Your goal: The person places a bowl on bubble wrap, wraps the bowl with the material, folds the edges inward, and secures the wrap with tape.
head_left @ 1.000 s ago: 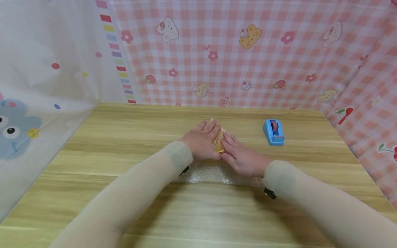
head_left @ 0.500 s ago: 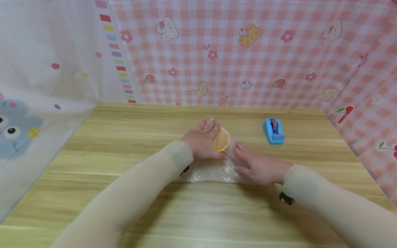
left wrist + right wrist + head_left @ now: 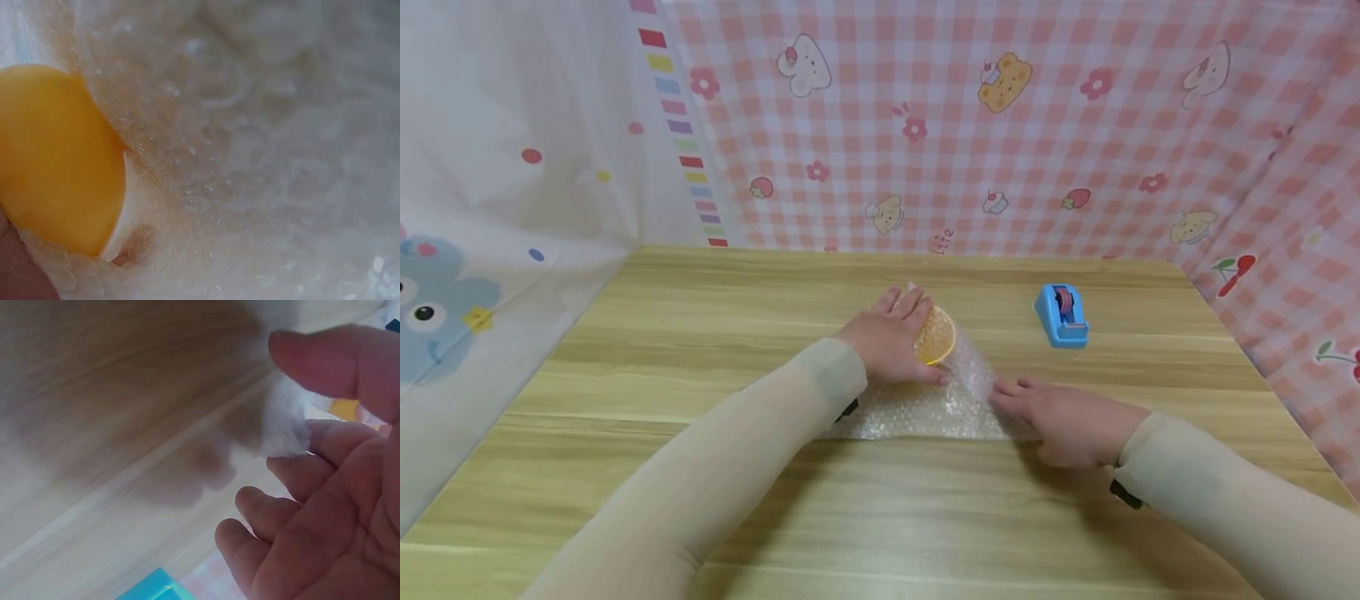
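Note:
A sheet of bubble wrap (image 3: 917, 414) lies on the wooden table, folded over a smooth, round yellow object (image 3: 937, 337) whose kind cannot be made out. My left hand (image 3: 889, 337) rests flat on the wrap, covering the object's left side, with its fingers extended. In the left wrist view, the object's yellow side (image 3: 59, 162) shows between layers of wrap. At the wrap's right end is my right hand (image 3: 1071, 421). The right wrist view shows the wrap's edge (image 3: 286, 422) against its index finger, while the thumb stands apart from the loosely bent fingers.
A blue tape dispenser (image 3: 1062, 317) with a pinkish roll stands on the table (image 3: 715, 333), behind and right of the hands. A pink checked cloth (image 3: 865, 125) hangs behind the table and on the right, a white printed one (image 3: 572, 208) on the left.
My right hand has moved away from the yellow object, rightward along the bubble wrap to its right end, uncovering more of the object. My left hand has stayed in place.

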### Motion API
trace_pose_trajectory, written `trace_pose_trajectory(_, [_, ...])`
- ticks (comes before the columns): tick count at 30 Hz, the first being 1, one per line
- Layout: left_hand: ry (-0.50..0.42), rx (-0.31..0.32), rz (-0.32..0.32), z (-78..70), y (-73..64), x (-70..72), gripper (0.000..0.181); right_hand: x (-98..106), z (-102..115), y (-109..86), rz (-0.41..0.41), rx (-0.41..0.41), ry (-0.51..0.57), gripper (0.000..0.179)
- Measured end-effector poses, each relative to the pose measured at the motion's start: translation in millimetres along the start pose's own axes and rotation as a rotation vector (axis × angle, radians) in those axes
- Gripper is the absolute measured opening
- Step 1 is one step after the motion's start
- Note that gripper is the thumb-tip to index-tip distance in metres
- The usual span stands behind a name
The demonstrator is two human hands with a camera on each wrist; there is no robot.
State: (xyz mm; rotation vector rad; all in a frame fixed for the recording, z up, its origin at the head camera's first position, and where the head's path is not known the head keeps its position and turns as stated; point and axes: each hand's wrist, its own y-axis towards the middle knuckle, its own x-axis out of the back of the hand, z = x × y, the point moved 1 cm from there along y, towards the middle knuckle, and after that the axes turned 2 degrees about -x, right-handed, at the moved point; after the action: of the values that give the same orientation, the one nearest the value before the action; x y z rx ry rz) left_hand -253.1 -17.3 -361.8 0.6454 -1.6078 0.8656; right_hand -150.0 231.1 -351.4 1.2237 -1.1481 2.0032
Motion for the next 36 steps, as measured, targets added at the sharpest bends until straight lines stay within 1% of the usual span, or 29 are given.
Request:
trace_pose_trajectory(3, [0.001, 0.001, 0.008, 0.2, 0.0, 0.0, 0.125, -2, -2, 1.6, -0.013, -0.003, -0.029, 0.081])
trace_pose_trajectory(8, [-0.004, 0.005, 0.021, 0.3, -1.4, 0.7, 0.125, -2, -3, 4.9, -0.054, 0.03, -0.095, 0.072])
trace_pose_trajectory(15, [-0.011, -0.005, 0.021, -0.1, -2.6, 1.5, 0.124, -2, -2, 8.3, -0.095, 0.034, -0.134, 0.064])
trace_pose_trajectory(24, [-0.025, -0.004, 0.03, 0.2, -2.9, 2.5, 0.124, -8, -3, 8.3, -0.245, 0.082, -0.199, 0.056])
trace_pose_trajectory(30, [-0.026, -0.003, 0.032, -0.2, -3.7, 3.0, 0.123, -9, -1, 11.9, -0.328, 0.098, -0.195, 0.044])
trace_pose_trajectory(36, [-0.031, -0.006, 0.032, -0.8, -3.8, 2.9, 0.123, -10, -2, 15.1, -0.352, 0.089, -0.162, 0.036])
